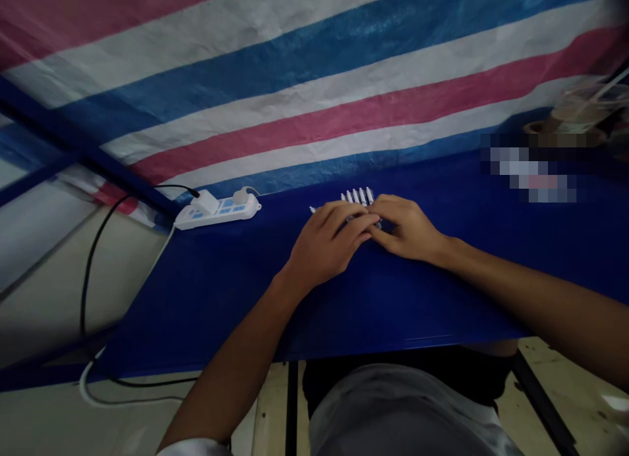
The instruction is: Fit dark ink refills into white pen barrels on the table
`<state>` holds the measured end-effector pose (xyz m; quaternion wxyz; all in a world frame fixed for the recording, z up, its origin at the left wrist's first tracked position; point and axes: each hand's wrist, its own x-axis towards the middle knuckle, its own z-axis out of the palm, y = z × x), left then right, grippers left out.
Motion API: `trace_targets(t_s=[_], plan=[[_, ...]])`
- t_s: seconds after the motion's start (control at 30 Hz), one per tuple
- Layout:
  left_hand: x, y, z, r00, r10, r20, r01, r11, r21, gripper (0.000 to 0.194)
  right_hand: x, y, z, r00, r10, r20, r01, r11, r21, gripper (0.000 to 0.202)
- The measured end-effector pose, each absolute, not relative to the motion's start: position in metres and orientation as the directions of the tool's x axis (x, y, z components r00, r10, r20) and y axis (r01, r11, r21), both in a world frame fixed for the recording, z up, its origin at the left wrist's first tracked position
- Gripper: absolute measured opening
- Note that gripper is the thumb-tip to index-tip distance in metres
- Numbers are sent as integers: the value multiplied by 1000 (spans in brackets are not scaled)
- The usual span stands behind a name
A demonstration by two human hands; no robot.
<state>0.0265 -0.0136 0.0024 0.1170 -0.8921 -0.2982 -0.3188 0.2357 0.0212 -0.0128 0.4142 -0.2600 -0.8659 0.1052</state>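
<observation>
In the head view, several small white tubes (356,196) with narrow tips lie side by side in a row on the blue tabletop (221,292). My left hand (329,238) curves over the near part of the row, its fingers closed down on the tubes and reaching to the right hand. My right hand (407,228) grips the right end of the row, thumb toward me and fingers bent on the far side. The fingertips of both hands meet there and hide the tubes' lower parts. One white tip (312,209) pokes out left of my left hand.
A white power strip (221,212) with plugged-in adapters lies at the back left, and a black cable (91,266) hangs off that side. Striped plastic sheeting (295,109) closes the back. A plastic cup (582,109) stands at the far right, near a blurred patch.
</observation>
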Motion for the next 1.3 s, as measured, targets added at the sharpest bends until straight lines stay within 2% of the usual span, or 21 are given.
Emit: trace_targets(t_s=[0.07,0.17,0.27,0.33,0.43,0.53,0.67,0.77,0.87,1.0,1.13,1.3], plan=[[22,-12,3,572,511,642,660,-751,9,34,237,17,-8,-487,598,636,340,801,-493,18],[16,-9,2,576,627,525,717,-695,43,37,236,13,-4,-495,684,536,270,707,-653,18],[15,-7,-2,585,674,450,749,-662,19,38,233,13,-5,-505,725,468,252,643,-724,21],[16,-7,-3,592,673,444,753,-657,-8,37,233,14,-4,-515,747,420,314,621,-718,26],[18,-8,-2,609,673,421,751,-659,-33,40,237,17,-2,-574,762,301,476,609,-635,39],[19,-10,0,626,701,342,753,-657,-32,40,243,22,0,-715,670,200,514,697,-501,55],[16,-14,5,620,760,196,763,-642,73,34,247,26,-4,-788,558,259,498,826,-263,64],[14,-14,8,611,779,143,750,-627,211,34,247,25,-6,-802,524,288,495,852,-171,65],[12,-13,10,586,802,114,749,-590,301,35,247,24,-5,-797,516,315,481,857,-186,58],[11,-12,9,543,832,112,765,-545,342,24,250,25,-3,-776,563,284,472,817,-332,44],[10,-10,7,527,843,111,777,-530,339,17,250,26,-4,-725,614,313,468,772,-429,30],[8,-6,6,522,841,139,789,-538,297,25,248,26,-6,-685,637,354,462,756,-464,24]])
